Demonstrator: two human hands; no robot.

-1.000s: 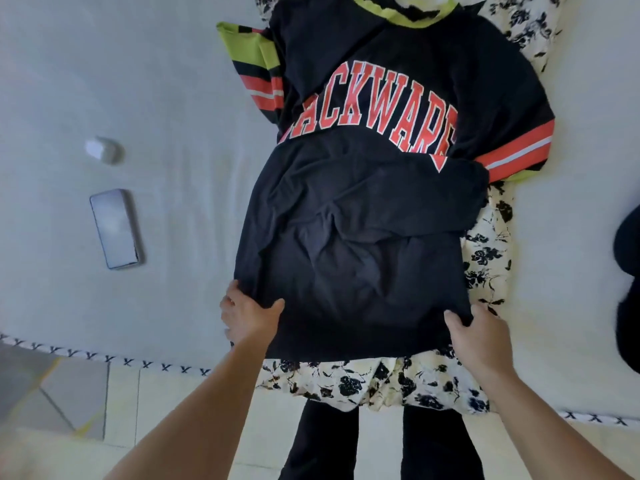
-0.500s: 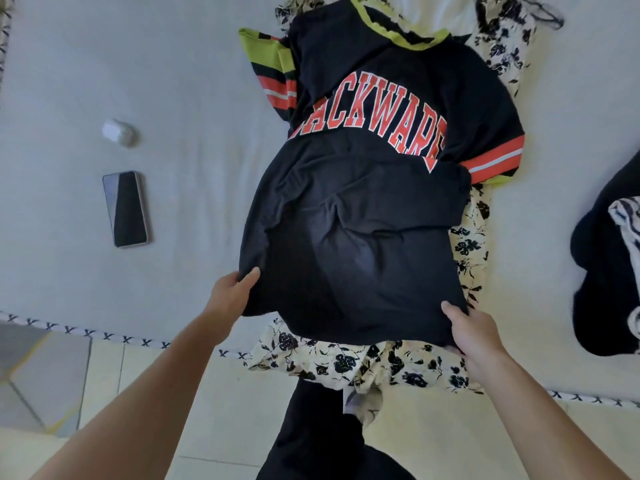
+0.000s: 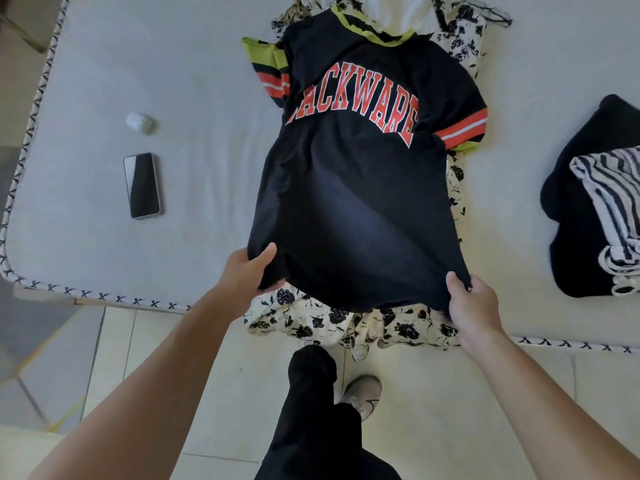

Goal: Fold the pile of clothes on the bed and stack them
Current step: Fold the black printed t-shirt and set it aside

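A black T-shirt with red lettering, a lime collar and red-striped sleeves lies stretched out on the white bed. My left hand grips its bottom left hem corner. My right hand grips the bottom right hem corner, and the hem is lifted off the bed. Under the shirt lies a cream garment with black flowers, which hangs over the bed's front edge. At the right sits a pile with a dark garment and a striped one on top.
A black phone and a small white case lie on the bed to the left of the shirt. The bed's patterned piping runs along the front edge. Below it are pale floor tiles, my dark trouser leg and a shoe.
Both hands have lifted the shirt's bottom hem up and pulled it toward me, smoothing the lower part. The view has shifted back, so the pile at the right now shows.
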